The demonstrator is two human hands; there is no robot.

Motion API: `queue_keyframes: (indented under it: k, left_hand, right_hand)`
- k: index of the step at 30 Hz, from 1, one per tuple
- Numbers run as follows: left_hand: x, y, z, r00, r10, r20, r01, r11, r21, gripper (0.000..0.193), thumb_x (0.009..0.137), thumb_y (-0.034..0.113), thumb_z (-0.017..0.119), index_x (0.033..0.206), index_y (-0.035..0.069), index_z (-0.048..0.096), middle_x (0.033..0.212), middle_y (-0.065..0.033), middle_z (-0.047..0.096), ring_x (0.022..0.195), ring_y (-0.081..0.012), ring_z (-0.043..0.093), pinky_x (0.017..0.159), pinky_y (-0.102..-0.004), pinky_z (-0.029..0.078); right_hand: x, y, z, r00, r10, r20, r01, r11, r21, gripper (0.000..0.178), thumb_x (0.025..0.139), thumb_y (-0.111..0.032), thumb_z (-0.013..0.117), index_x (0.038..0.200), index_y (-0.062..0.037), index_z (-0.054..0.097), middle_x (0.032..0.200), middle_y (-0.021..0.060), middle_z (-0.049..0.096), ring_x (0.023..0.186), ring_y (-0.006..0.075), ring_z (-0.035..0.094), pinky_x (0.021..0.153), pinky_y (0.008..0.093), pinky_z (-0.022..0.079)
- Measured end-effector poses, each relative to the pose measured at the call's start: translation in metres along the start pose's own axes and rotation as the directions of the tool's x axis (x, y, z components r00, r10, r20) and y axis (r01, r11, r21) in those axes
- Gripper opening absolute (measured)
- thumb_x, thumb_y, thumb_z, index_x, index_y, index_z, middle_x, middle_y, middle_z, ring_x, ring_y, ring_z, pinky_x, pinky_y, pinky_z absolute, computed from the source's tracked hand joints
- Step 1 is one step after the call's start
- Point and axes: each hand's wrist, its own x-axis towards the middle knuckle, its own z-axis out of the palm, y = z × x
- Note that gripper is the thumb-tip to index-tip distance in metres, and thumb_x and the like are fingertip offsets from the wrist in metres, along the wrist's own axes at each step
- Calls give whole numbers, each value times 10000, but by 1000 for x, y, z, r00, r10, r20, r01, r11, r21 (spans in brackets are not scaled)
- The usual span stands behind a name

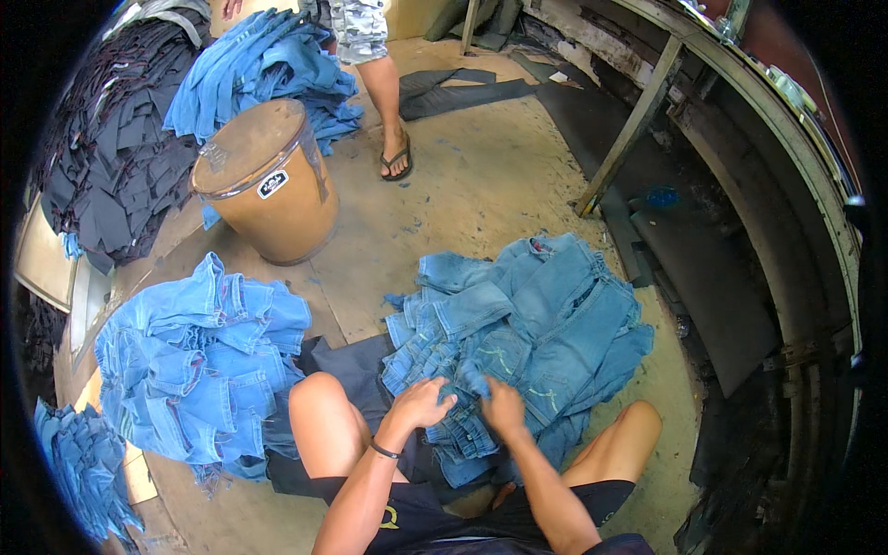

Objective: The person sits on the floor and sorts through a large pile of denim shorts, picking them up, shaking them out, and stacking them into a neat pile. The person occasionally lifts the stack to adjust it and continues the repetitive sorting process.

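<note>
A pile of blue denim jeans point(546, 314) lies on the floor in front of me, between and beyond my knees. My right hand point(502, 409) is closed round a bunched edge of a pair of jeans point(474, 377), raised slightly off the pile and a little blurred. My left hand point(422, 403) rests just left of it over gathered waistbands, fingers curled and thumb out; what it pinches, if anything, is hidden. A second heap of lighter blue jeans point(208, 361) sits by my left knee. Dark cloth point(347, 365) is spread beneath and between the two piles.
A brown drum point(268, 185) stands at the far left, with more jeans point(259, 69) behind it. Dark garments point(120, 139) are heaped beside it. A person's sandalled foot point(396, 153) is beyond the drum. A metal-framed table point(638, 125) runs along the right. Denim point(83, 472) lies at lower left.
</note>
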Motion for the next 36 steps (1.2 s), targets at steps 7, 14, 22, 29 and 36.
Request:
queue_keyframes:
  k: [7,14,22,29,36]
  left_hand:
    - [57,8,58,996,-89,-31,79,966,-246,707,980,515,598,1471,15,506,1407,-275,595,1326,-406,566,1110,-457,444]
    - [73,-6,108,930,-229,-286,192,969,-154,733,901,508,704,1422,20,535,1262,-248,667,1212,-464,591,1012,-597,458]
    - [85,-18,113,953,-214,-216,124,922,-367,488,925,408,699,1151,-14,607,1086,-254,702,1029,-428,670,914,-481,510]
    - [86,-6,121,983,-151,-103,-22,462,-886,426,993,283,579,1259,-45,525,1130,-281,690,1018,-401,709,796,-456,561]
    - [62,29,91,965,248,81,7,289,-957,271,1091,288,502,1082,18,528,1033,-196,726,946,-294,755,877,-403,612]
  right_hand:
    - [-1,59,-222,924,246,-294,-141,931,337,936,982,-667,542,1361,188,501,1436,385,516,1374,480,492,1144,458,383]
    - [-78,-42,-439,628,-371,-684,339,922,-189,253,1028,-153,598,1176,39,669,966,178,726,912,223,674,892,393,517]
    - [-85,-69,-414,602,-502,-622,207,850,-485,455,839,-53,678,1292,-13,669,1001,270,719,906,371,724,833,432,557]
    - [-35,-30,-111,995,-95,-30,72,892,-446,838,823,-322,766,1572,-209,408,1236,260,597,1190,480,587,911,553,539]
    - [-8,50,-8,979,-106,-177,89,991,-99,732,792,-194,797,1425,10,492,1227,306,630,1143,476,611,930,536,512]
